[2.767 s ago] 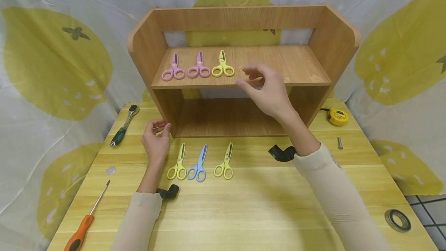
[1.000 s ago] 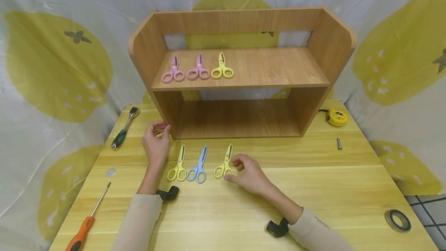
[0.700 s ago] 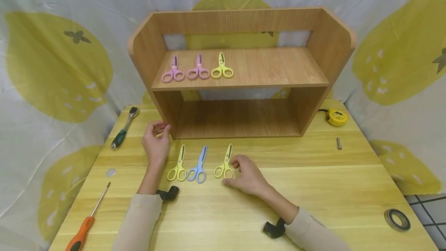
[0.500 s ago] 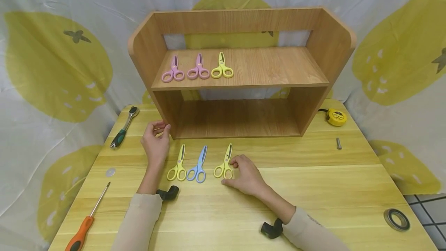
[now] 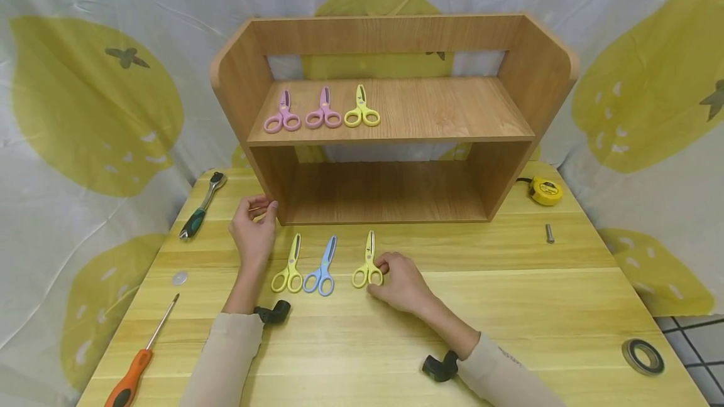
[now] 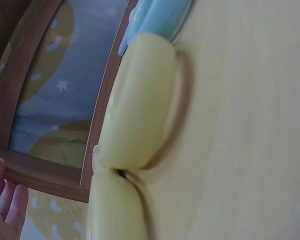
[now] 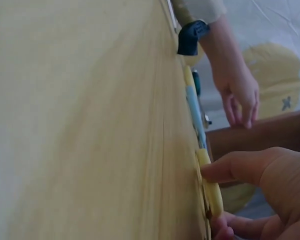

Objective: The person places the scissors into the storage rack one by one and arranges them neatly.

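On the wooden table (image 5: 509, 294), my right hand (image 5: 378, 275) pinches the handle rings of a yellow pair of scissors (image 5: 368, 265), which lies flat with its blades toward the shelf. In the right wrist view the thumb and a finger close on the yellow scissors (image 7: 210, 187). To its left lie blue scissors (image 5: 323, 269) and another yellow pair (image 5: 290, 267). My left hand (image 5: 261, 206) rests with relaxed fingers against the lower left corner of the wooden shelf unit (image 5: 390, 137). Two pink scissors (image 5: 282, 115) and a yellow pair (image 5: 361, 110) lie on the upper shelf.
A ratchet wrench (image 5: 200, 204) and an orange screwdriver (image 5: 138, 360) lie at the table's left, with a small clear disc (image 5: 179, 277) between them. A yellow tape measure (image 5: 546, 189) and a bolt (image 5: 548, 232) sit at the right, a roll of tape (image 5: 643, 357) near the front right corner.
My right hand came down from the upper shelf to the table and took hold of the right-hand yellow scissors, nudging them slightly. The left hand has not moved.
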Demonstrator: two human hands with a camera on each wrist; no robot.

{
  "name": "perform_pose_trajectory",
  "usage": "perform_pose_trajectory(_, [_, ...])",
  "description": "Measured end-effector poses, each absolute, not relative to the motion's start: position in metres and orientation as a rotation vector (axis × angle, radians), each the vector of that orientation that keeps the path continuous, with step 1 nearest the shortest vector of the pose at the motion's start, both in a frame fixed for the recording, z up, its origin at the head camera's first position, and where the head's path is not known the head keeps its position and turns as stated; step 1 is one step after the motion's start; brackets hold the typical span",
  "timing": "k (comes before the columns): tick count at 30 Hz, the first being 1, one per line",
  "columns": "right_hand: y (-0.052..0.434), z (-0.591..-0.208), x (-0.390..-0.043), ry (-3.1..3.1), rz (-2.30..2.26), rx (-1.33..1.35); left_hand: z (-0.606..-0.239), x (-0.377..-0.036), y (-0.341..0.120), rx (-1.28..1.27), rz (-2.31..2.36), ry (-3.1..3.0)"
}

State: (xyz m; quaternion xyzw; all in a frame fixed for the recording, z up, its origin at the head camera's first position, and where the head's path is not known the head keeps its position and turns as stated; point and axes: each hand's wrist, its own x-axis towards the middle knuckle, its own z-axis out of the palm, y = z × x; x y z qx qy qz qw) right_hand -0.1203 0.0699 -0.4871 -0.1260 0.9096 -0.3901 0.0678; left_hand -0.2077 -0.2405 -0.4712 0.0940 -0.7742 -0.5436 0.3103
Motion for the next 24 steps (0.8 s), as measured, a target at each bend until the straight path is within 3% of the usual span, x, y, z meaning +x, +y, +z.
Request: perform_pose_trajectory(24, [0.091, -0.470, -0.118, 2.569, -1.520, -0.354, -0.468, -0.205, -0.238, 0.262, -1.432, -2.065])
